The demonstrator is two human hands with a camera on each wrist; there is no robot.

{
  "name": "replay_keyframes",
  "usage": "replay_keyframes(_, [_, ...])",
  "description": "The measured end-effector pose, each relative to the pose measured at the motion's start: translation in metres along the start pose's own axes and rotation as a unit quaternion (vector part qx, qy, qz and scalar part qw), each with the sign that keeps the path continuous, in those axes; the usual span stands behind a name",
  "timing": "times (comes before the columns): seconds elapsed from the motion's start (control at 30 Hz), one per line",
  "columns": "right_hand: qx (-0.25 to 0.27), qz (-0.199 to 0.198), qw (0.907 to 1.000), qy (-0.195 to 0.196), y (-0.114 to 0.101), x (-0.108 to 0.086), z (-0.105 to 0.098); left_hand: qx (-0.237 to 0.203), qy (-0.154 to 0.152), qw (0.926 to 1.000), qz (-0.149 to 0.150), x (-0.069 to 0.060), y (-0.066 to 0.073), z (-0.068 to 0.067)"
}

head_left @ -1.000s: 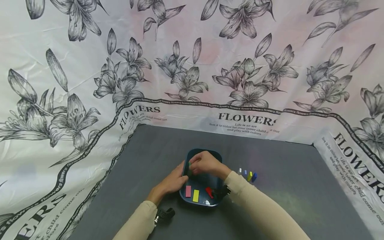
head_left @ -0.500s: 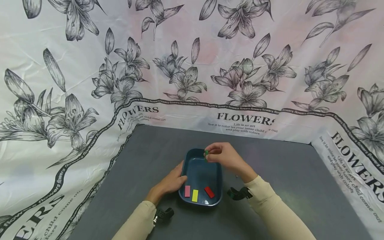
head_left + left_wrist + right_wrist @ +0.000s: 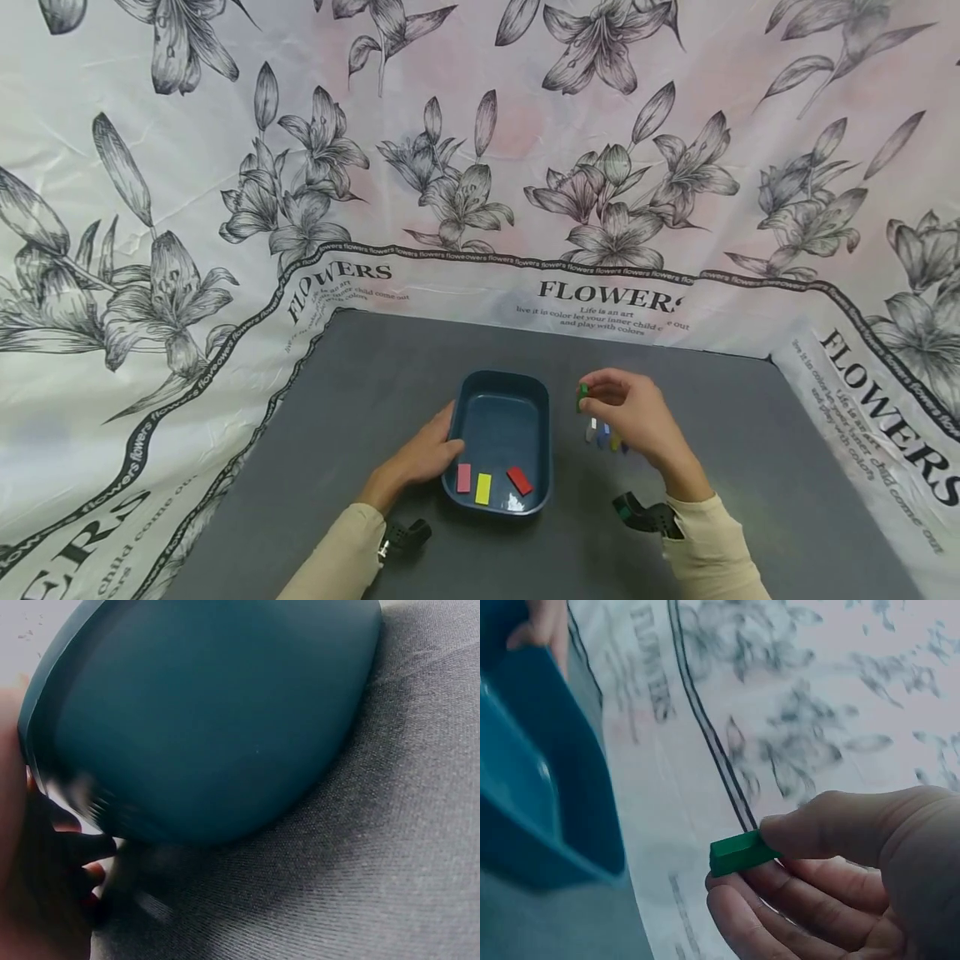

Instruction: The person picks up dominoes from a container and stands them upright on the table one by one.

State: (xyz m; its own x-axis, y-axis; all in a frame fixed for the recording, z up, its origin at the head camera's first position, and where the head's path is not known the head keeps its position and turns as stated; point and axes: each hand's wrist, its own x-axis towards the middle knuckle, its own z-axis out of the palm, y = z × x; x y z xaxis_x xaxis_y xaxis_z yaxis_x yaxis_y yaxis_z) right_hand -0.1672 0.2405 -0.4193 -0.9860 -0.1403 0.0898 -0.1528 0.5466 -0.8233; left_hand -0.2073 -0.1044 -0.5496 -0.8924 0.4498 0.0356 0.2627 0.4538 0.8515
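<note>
A dark blue plastic tray (image 3: 502, 425) lies on the table. My left hand (image 3: 422, 454) grips its left wall, thumb over the rim. Along the tray's near end lie a pink block (image 3: 464, 477), a yellow block (image 3: 483, 489) and a red block (image 3: 519, 480), the red one slanted. To the right of the tray, my right hand (image 3: 637, 417) pinches a small green block (image 3: 742, 853) between thumb and fingers, raised off the table. Just below that hand, a white block (image 3: 591, 429) and a blue block (image 3: 603, 435) stand in a row with others partly hidden by the hand.
The table (image 3: 390, 367) is dark grey. Behind it and at its sides hangs a white cloth (image 3: 450, 292) printed with flowers and lettering. A black strap (image 3: 648, 515) sits at the right wrist, another strap (image 3: 405, 537) at the left.
My right hand has lifted the green block out of the tray and carried it right, to beside the row of standing blocks. The left hand stays on the tray wall.
</note>
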Motion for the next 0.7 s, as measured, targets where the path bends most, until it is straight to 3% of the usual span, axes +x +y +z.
replay_keyframes(0.3, [-0.019,0.006,0.9995,0.025,0.027,-0.017,-0.006,0.007,0.002,1.0,-0.006,-0.003,0.001,-0.003])
replay_keyframes(0.7, [-0.041,-0.009,0.9986,0.033,0.056,-0.031,0.006,-0.003,-0.008,0.9999,-0.01,-0.004,0.002,-0.002])
